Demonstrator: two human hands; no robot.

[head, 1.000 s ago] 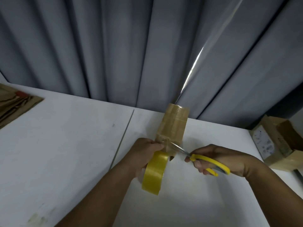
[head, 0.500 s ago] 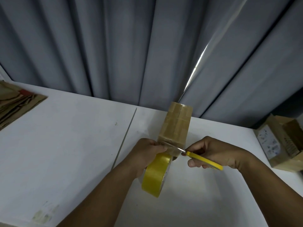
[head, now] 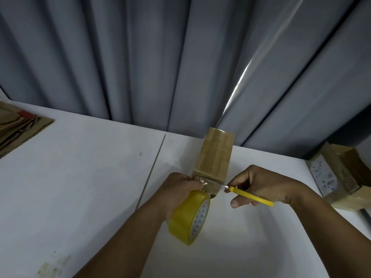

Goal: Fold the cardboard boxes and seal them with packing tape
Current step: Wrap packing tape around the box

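Note:
A small taped cardboard box [head: 215, 155] stands upright on the white table [head: 80, 177], near its far edge. My left hand [head: 178, 189] grips a yellow roll of packing tape [head: 189, 215] just in front of the box and pinches the clear tape end at the box's lower edge. My right hand [head: 263, 187] holds yellow-handled scissors [head: 251, 196], blades closed, their tips at the tape strip stretched between roll and box.
Flattened cardboard pieces [head: 18, 129] lie at the table's left edge. Another cardboard box [head: 341, 177] with a white label sits at the far right. Grey curtains [head: 140, 57] hang directly behind the table. A seam [head: 154, 167] runs across the tabletop left of my hands.
The scissors' blades have closed on the tape strip and my right hand has moved in toward the box. The view has drifted slightly; the box and the roll stay put.

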